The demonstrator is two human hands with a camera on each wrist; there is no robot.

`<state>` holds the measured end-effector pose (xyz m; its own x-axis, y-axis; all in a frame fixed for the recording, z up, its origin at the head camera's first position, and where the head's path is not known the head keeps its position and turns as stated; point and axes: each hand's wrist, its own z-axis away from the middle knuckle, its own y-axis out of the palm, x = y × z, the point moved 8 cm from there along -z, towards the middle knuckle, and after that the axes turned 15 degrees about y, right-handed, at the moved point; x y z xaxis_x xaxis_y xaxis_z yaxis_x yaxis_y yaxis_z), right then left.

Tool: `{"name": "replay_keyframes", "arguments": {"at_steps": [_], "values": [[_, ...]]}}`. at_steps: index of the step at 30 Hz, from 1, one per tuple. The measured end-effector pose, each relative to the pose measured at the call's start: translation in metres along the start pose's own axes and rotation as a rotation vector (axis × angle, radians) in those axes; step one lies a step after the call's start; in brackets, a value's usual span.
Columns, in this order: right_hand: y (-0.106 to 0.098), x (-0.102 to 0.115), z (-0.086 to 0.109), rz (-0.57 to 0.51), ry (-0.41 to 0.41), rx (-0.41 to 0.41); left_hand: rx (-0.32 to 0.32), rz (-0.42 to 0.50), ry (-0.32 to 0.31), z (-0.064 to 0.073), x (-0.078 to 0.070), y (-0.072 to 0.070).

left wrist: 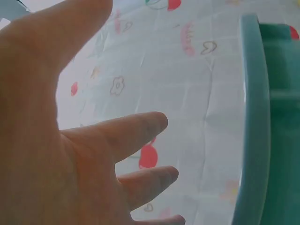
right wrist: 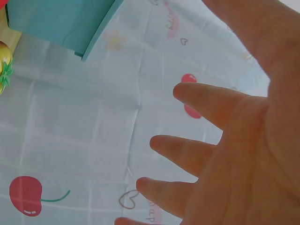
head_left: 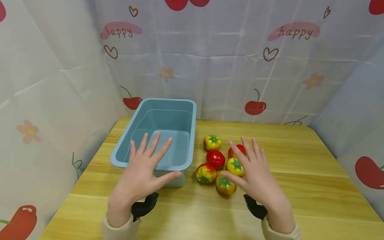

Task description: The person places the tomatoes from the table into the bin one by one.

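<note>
My left hand (head_left: 142,175) hovers with fingers spread over the near end of a blue plastic bin (head_left: 193,133), holding nothing. Fingers likewise spread, my right hand (head_left: 256,175) overlaps the right side of a cluster of toy tomatoes in the head view. Among these are a yellow tomato (head_left: 212,142) at the back, a red tomato (head_left: 215,159) in the middle and a red-yellow tomato (head_left: 206,173) near the bin. Another yellow tomato (head_left: 235,167) and an orange-yellow tomato (head_left: 225,186) lie by the right thumb. Behind the right fingertips, a red tomato (head_left: 240,150) is partly hidden.
Everything stands on a wooden table (head_left: 300,166). A white curtain (head_left: 210,73) printed with cherries, hearts and flowers surrounds its back and sides. Black straps (head_left: 145,206) circle both wrists below beige sleeves.
</note>
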<state>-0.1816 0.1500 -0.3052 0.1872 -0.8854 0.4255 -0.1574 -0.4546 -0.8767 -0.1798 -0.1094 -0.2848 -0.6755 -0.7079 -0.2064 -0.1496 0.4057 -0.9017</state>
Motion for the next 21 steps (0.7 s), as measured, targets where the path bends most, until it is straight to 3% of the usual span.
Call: {"name": "replay_keyframes", "arguments": {"at_steps": [9,16,21], "values": [[-0.003,-0.014,-0.006,-0.054,0.048,0.031,-0.090,0.063,-0.008,0.010,0.020,-0.015],[-0.005,-0.029,-0.012,-0.097,0.069,0.039,-0.146,0.164,-0.030,0.021,0.036,-0.022],[-0.001,-0.040,-0.017,-0.131,0.111,0.088,-0.166,0.244,-0.044,0.033,0.049,-0.027]]}}
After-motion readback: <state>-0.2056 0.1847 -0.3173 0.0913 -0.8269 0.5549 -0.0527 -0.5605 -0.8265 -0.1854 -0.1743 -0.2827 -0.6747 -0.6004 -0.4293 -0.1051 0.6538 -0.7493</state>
